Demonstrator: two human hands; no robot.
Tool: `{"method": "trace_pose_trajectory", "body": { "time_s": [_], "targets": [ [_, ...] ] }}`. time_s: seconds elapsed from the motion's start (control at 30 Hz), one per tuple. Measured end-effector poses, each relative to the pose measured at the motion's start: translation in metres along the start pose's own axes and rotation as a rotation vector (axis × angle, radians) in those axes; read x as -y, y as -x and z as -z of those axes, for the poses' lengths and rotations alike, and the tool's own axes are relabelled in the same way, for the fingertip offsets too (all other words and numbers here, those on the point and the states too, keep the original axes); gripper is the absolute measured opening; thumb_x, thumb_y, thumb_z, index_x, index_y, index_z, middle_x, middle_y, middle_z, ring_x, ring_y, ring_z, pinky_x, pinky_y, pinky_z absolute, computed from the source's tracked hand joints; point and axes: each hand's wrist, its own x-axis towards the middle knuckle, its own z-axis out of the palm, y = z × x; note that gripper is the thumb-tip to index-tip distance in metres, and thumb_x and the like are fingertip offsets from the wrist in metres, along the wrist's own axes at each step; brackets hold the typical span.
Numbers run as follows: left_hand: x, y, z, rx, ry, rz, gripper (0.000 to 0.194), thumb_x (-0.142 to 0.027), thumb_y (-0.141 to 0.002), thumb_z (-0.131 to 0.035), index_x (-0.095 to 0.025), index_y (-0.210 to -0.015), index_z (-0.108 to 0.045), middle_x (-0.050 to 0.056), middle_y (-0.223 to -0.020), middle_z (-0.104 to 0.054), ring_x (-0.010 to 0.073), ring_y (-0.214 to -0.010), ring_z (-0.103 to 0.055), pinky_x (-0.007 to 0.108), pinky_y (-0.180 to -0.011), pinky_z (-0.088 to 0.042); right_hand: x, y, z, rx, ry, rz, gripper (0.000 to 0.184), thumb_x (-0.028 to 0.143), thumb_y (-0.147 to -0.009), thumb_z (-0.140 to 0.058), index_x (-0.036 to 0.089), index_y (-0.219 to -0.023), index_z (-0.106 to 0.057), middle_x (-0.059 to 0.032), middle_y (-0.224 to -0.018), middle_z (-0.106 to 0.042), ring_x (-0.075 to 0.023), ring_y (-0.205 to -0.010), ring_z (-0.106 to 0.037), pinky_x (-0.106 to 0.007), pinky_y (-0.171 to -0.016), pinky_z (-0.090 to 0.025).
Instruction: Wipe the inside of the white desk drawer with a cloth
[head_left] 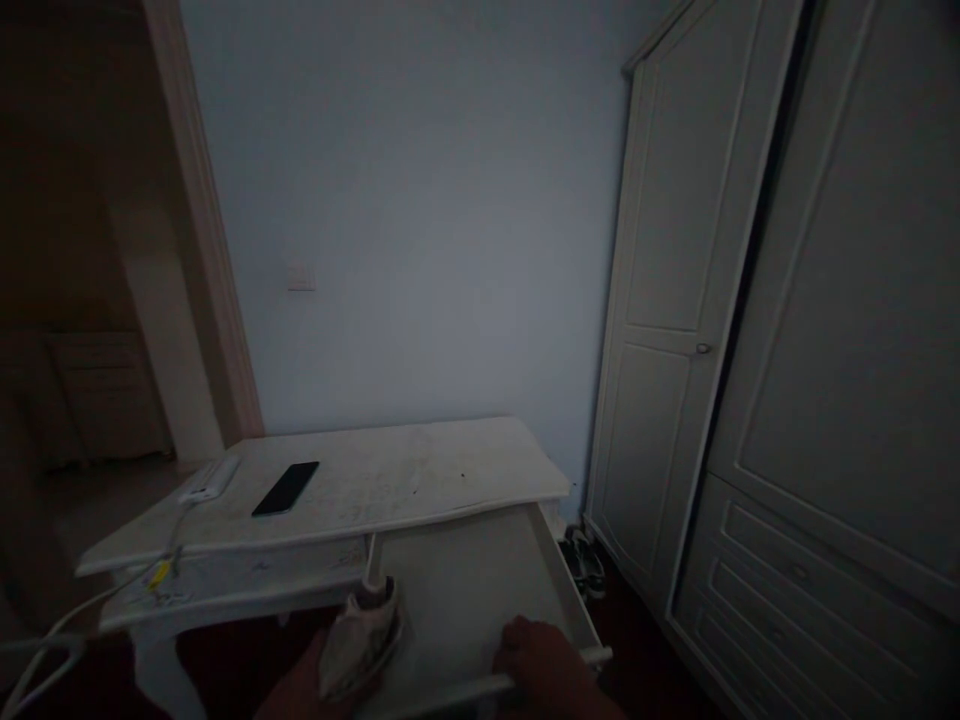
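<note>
At the bottom of the head view, my left hand (300, 685) is closed around what looks like a pale shoe (356, 640) with a dark opening at its top. The shoe is by the left side of a pulled-out drawer (457, 575), and the dim light blurs its details. My right hand (544, 660) has its fingers curled over the front edge of this drawer, toward its right end. The drawer belongs to a worn white desk (397, 465). Its inside shows a bare grey bottom.
A dark phone (286, 488) and a white power strip (210, 480) lie on the desktop's left part, with a cable hanging off the left edge. Dark shoes (583, 562) stand on the floor between the desk and a tall wardrobe (667, 300). A doorway opens at left.
</note>
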Motion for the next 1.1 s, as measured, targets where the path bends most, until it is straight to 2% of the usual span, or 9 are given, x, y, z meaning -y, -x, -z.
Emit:
{"method": "trace_pose_trajectory", "body": {
  "time_s": [0.13, 0.27, 0.37, 0.43, 0.57, 0.7, 0.8, 0.93, 1.1],
  "targets": [
    [-0.021, -0.042, 0.017, -0.073, 0.044, 0.081, 0.078, -0.073, -0.090, -0.052, -0.022, -0.149, -0.052, 0.012, -0.141, -0.071, 0.0339, -0.129, -0.067, 0.041, -0.105, -0.051, 0.004, -0.002, 0.002, -0.011, -0.021, 0.006, 0.053, 0.075, -0.080, -0.073, 0.027, -0.103, -0.077, -0.0089, -0.110, -0.074, -0.0318, -0.109, -0.066, -0.040, -0.090, -0.052],
    [-0.050, -0.067, 0.033, -0.159, -0.082, 0.066, 0.068, -0.061, -0.098, -0.046, -0.019, -0.150, -0.052, 0.014, -0.140, -0.071, 0.0341, -0.129, -0.066, 0.042, -0.101, -0.050, 0.010, 0.000, 0.010, -0.024, -0.039, -0.009, 0.049, 0.072, -0.085, -0.069, 0.025, -0.097, -0.076, -0.0093, -0.106, -0.074, -0.0308, -0.104, -0.066, -0.040, -0.089, -0.051],
    [-0.067, -0.053, 0.031, -0.167, -0.389, -0.016, 0.061, -0.037, -0.095, -0.054, -0.016, -0.153, -0.051, 0.016, -0.154, -0.060, 0.0312, -0.139, -0.058, 0.041, -0.109, -0.044, 0.015, 0.002, 0.016, -0.060, -0.062, -0.006, 0.050, 0.072, -0.086, -0.069, 0.024, -0.095, -0.076, -0.0104, -0.105, -0.073, -0.0311, -0.104, -0.065, -0.040, -0.089, -0.050],
    [-0.072, -0.033, 0.025, -0.091, -0.581, -0.065, 0.067, -0.026, -0.086, -0.064, -0.020, -0.152, -0.055, 0.015, -0.161, -0.053, 0.0318, -0.145, -0.051, 0.044, -0.115, -0.038, 0.017, 0.002, 0.018, -0.053, -0.067, 0.000, 0.053, 0.075, -0.084, -0.069, 0.024, -0.094, -0.075, -0.0103, -0.103, -0.072, -0.0311, -0.103, -0.064, -0.039, -0.089, -0.050],
    [-0.065, -0.007, 0.013, 0.073, -0.631, -0.066, 0.073, -0.023, -0.078, -0.071, -0.030, -0.150, -0.057, 0.011, -0.163, -0.051, 0.0334, -0.149, -0.046, 0.048, -0.113, -0.040, 0.018, 0.003, 0.020, -0.071, -0.032, 0.027, 0.056, 0.078, -0.084, -0.067, 0.023, -0.094, -0.074, -0.0090, -0.100, -0.072, -0.0288, -0.100, -0.064, -0.037, -0.088, -0.049],
    [-0.058, -0.024, 0.016, 0.004, -0.453, -0.033, 0.067, -0.024, -0.088, -0.064, -0.023, -0.153, -0.051, 0.012, -0.156, -0.056, 0.0261, -0.141, -0.054, 0.036, -0.110, -0.043, 0.018, 0.003, 0.017, -0.064, -0.055, -0.001, 0.060, 0.081, -0.080, -0.069, 0.023, -0.094, -0.074, -0.0099, -0.103, -0.072, -0.0295, -0.101, -0.064, -0.038, -0.088, -0.049],
    [-0.070, -0.052, 0.025, -0.136, -0.408, -0.082, 0.058, -0.028, -0.096, -0.057, -0.017, -0.152, -0.048, 0.015, -0.150, -0.057, 0.0264, -0.135, -0.057, 0.034, -0.105, -0.045, 0.017, 0.002, 0.013, -0.022, -0.079, -0.051, 0.066, 0.085, -0.074, -0.070, 0.022, -0.095, -0.075, -0.0117, -0.106, -0.073, -0.0327, -0.103, -0.065, -0.042, -0.089, -0.050],
    [-0.090, -0.076, 0.034, -0.314, -0.414, -0.081, 0.051, -0.020, -0.098, -0.051, -0.022, -0.148, -0.050, 0.012, -0.140, -0.059, 0.0247, -0.124, -0.061, 0.031, -0.093, -0.049, 0.016, 0.001, 0.009, -0.026, -0.066, -0.055, 0.067, 0.087, -0.077, -0.066, 0.024, -0.096, -0.075, -0.0116, -0.107, -0.074, -0.0343, -0.105, -0.067, -0.043, -0.088, -0.051],
    [-0.079, -0.057, 0.032, -0.123, -0.414, -0.116, 0.054, -0.022, -0.091, -0.057, -0.024, -0.145, -0.058, 0.010, -0.145, -0.059, 0.0251, -0.130, -0.060, 0.033, -0.104, -0.047, 0.012, -0.002, 0.005, -0.032, -0.048, -0.018, 0.067, 0.088, -0.079, -0.063, 0.024, -0.093, -0.074, -0.0108, -0.100, -0.075, -0.0330, -0.099, -0.069, -0.040, -0.081, -0.051]
  ]
}}
